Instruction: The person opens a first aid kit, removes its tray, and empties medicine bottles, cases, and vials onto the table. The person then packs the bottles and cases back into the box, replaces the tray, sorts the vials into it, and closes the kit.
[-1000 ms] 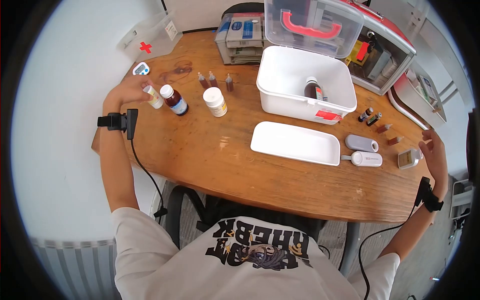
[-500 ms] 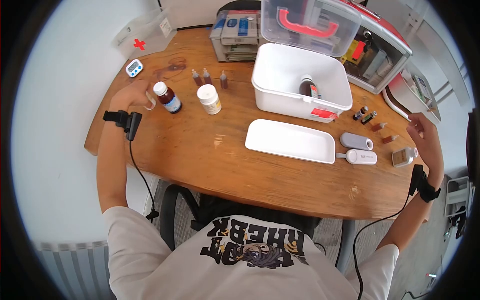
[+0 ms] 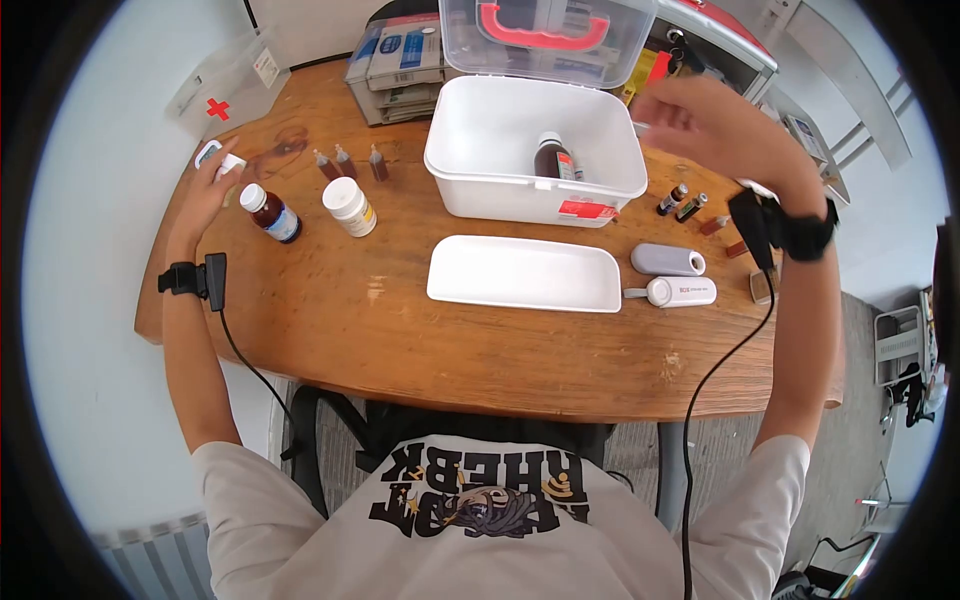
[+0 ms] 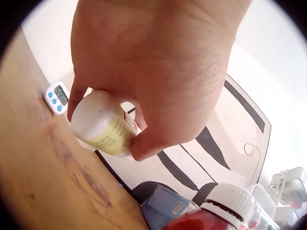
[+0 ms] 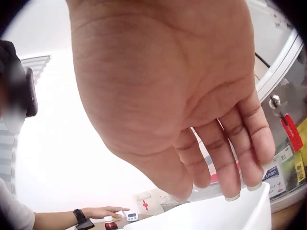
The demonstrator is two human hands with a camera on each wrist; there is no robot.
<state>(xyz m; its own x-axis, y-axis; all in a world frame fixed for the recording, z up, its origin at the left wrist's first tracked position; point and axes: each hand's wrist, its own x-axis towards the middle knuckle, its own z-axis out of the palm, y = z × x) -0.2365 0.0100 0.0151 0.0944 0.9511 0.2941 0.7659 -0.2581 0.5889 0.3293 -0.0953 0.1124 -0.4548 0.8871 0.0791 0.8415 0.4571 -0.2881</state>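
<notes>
In the left wrist view, my left hand [image 4: 148, 81] grips a small white pill bottle [image 4: 112, 132] with a yellow label between thumb and fingers, its white end tilted outward. From the head view, that left hand [image 3: 205, 195] is at the table's left end, near a white digital timer [image 3: 208, 152]. A brown syrup bottle [image 3: 270, 213] with a white cap stands close by. My right hand [image 3: 705, 125] is raised at the right end of the white medicine box [image 3: 530, 190], holding nothing. The right wrist view shows the palm [image 5: 168, 86] with fingers extended. Inside the box is a dark bottle [image 3: 552, 160].
A white pill jar [image 3: 350, 207] and several dropper vials [image 3: 378, 163] stand left of the box. In front lies a white tray [image 3: 525, 275]; right of it are two handheld devices [image 3: 668, 261] and small vials [image 3: 690, 208]. A cabinet [image 3: 720, 30] stands behind.
My right hand has risen from beside the square bottle at the right and moved left to the box. My left hand has lifted the small white bottle off the table. The view has shifted right.
</notes>
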